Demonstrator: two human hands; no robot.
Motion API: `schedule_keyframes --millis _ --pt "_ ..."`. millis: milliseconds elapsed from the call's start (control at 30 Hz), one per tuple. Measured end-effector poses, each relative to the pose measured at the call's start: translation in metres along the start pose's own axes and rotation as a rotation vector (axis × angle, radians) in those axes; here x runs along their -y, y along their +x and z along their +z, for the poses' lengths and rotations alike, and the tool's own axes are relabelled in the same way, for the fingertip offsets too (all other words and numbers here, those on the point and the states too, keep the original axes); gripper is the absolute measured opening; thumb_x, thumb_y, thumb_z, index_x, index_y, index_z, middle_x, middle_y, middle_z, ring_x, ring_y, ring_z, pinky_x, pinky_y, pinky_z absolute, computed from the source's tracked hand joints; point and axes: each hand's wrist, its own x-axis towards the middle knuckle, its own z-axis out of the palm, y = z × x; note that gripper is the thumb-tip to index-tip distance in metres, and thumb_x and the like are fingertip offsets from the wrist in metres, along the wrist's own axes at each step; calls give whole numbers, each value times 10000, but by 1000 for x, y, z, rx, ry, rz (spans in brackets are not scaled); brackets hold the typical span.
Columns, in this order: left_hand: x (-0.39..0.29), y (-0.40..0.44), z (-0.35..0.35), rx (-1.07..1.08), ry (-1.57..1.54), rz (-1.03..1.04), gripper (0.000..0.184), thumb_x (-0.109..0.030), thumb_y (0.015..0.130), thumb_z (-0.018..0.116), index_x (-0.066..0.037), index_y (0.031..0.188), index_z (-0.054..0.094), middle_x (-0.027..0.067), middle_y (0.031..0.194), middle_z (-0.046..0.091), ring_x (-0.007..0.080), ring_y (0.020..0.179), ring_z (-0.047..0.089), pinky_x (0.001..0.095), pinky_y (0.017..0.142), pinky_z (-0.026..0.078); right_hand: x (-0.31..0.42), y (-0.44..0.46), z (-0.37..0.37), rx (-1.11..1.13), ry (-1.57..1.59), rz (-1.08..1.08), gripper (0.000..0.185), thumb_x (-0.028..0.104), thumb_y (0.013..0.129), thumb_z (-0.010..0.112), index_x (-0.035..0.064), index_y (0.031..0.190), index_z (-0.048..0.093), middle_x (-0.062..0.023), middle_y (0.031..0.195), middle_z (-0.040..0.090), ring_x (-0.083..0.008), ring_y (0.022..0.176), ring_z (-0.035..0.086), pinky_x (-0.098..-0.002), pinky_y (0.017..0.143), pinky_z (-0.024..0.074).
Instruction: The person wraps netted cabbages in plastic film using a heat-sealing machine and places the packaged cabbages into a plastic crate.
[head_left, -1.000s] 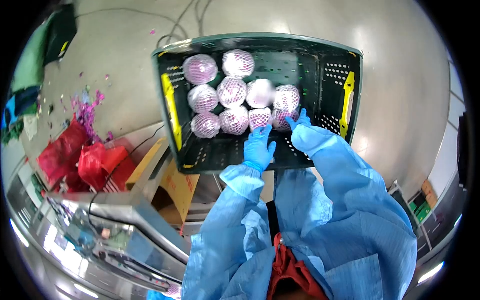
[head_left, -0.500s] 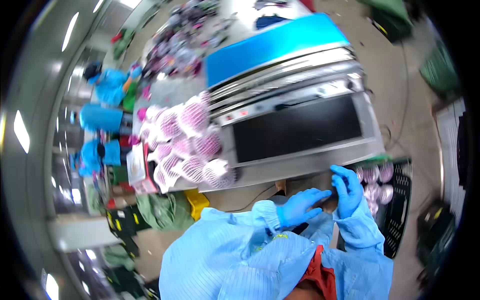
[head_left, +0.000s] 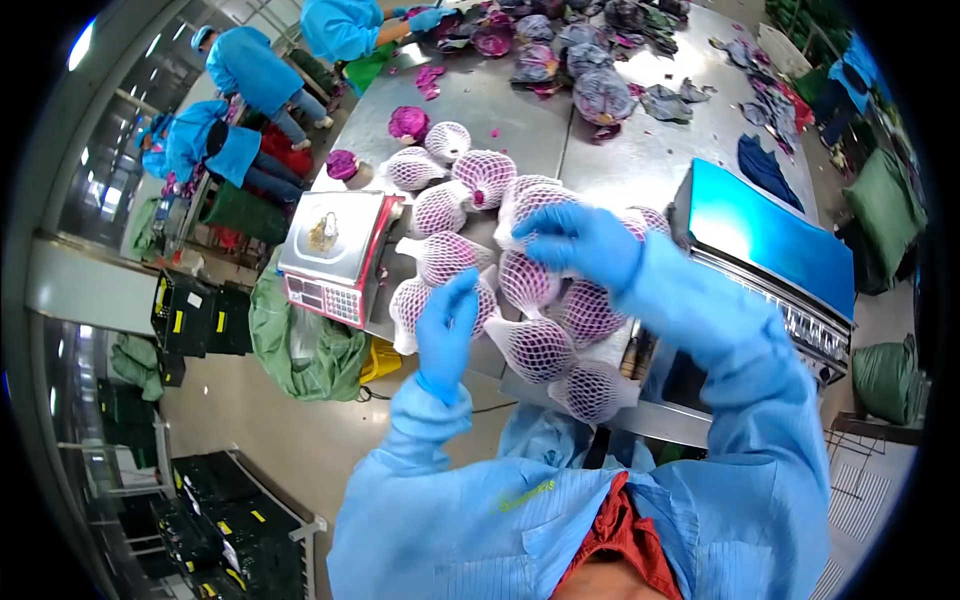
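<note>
Reaching among netted cabbages [head_left: 540,352] at mid-frame, we have left hand [head_left: 446,335] and right hand [head_left: 594,248] half-spread, seemingly empty; grasping would call for closing them.

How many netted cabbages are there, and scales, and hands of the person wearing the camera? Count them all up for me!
Netted cabbages: at least 12, as some hide others
Scale: 1
Left hand and right hand: 2
Total: at least 15
</note>
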Motion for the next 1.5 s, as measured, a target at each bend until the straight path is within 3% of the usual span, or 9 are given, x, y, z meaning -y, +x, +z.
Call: schedule_keyframes --millis 167,367,567,733,933,1100,1233,1400,1500 --pt "45 157 -67 -96 -123 -354 574 -237 863 651 49 1316 443 139 1158 593 180 918 596 287 739 534 -14 189 -20 68 -272 315 483 391 791 711 64 1138 635 -92 968 664 -164 779 644 -311 639 530" --pt "147 328 -82 -260 590 -440 907 -503 719 721 91 1331 411 271 1314 489 368 1141 537 387 971 437 -119 371 -23 -18 -798 300 914 590 678 719 -24 1316 493 -217 1327 517 -329 1199 530 -381 988 440" --pt "187 381 -64 -527 903 -730 1245 -659 638 717 111 1430 143 307 1348 408 411 1168 509 485 988 419 -167 430 2 -47 -664 370 1134 702 583 720 -76 1349 415 -261 1361 463 -363 1253 473 -384 1039 386" --pt "195 391 -64 -699 550 -700 1122 -528 585 827 62 1371 288 292 1283 443 416 1113 544 494 911 476 -224 461 14 -178 -483 424 1131 671 501 785 -81 1290 486 -270 1305 513 -348 1188 530 -387 986 428" --pt "224 406 -82 -709 206 -672 1110 -421 510 893 56 1346 340 283 1294 443 409 1081 571 489 863 518 -221 460 12 -86 -403 331 733 544 541 798 -49 960 702 -172 986 694 -260 879 666 -354 787 518" --pt "230 423 -104 -254 -647 -619 775 -291 639 849 40 1252 511 158 1134 603 292 967 606 474 789 526 -157 424 -27 23 -70 291 540 458 669 766 29 992 708 -105 978 700 -206 830 668 -341 740 517" --pt "137 411 -65 31 -639 -594 545 -281 760 754 -49 1216 565 113 1117 629 273 984 624 465 807 530 -107 384 -84 79 179 435 413 414 770 689 137 1076 664 -29 1013 672 -177 919 599 -478 806 493" --pt "-23 308 60 348 -639 -653 363 -255 872 644 -98 1194 586 78 1148 641 257 1020 631 483 849 531 -34 204 -170 -20 111 276 365 348 822 661 98 1087 656 -53 1008 680 -172 903 629 -401 804 518" --pt "-39 257 143 527 -807 -673 335 -200 887 637 -27 1170 584 125 1130 645 263 1014 642 459 888 546 -13 82 -214 -119 128 311 352 317 840 648 70 1091 644 -66 1010 680 -168 885 640 -369 800 525"
